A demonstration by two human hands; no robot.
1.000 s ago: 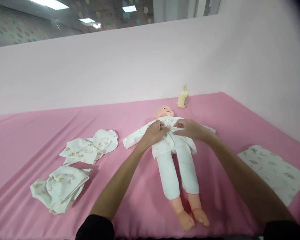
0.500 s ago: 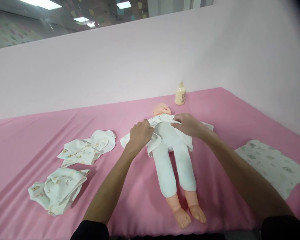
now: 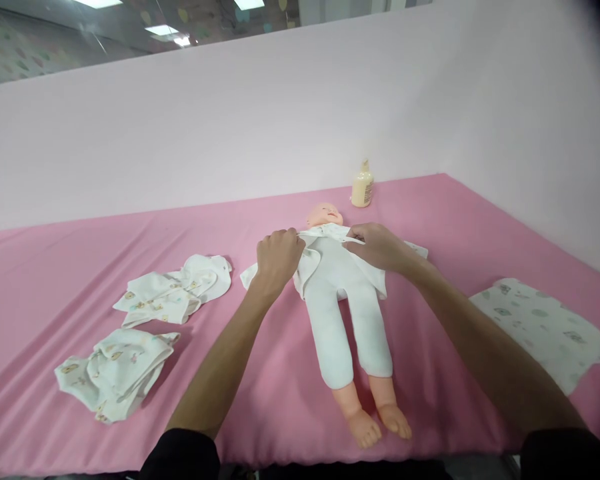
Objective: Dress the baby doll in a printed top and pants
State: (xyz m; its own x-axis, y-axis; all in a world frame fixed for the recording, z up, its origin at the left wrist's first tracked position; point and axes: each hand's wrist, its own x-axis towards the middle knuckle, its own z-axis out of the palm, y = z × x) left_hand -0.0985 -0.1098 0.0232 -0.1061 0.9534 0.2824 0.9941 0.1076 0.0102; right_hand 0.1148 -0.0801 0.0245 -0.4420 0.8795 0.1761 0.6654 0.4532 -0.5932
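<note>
A baby doll [image 3: 350, 320] lies on its back with its head away from me and its bare feet toward me. Its body and legs are white. Around its upper body is a white baby shirt [image 3: 373, 272], open at the front, with sleeves spread to both sides. My left hand [image 3: 279, 260] is closed on the shirt's left edge near the doll's chest; the fingertips are partly hidden. My right hand [image 3: 377, 247] pinches the shirt's other edge between thumb and fingers, just below the doll's chin.
Two crumpled printed baby garments, a nearer one [image 3: 120, 373] and a farther one [image 3: 175, 293], lie on the left. A folded printed cloth [image 3: 545, 327] is at right, partly behind my forearm. A cream pump bottle [image 3: 363, 188] stands beyond the head. Pink sheet [image 3: 260, 413] covers the table.
Both hands keep hold of the shirt near the doll's chest. The left hand has moved slightly up and inward, drawing the left front edge a little. The view has tilted slightly.
</note>
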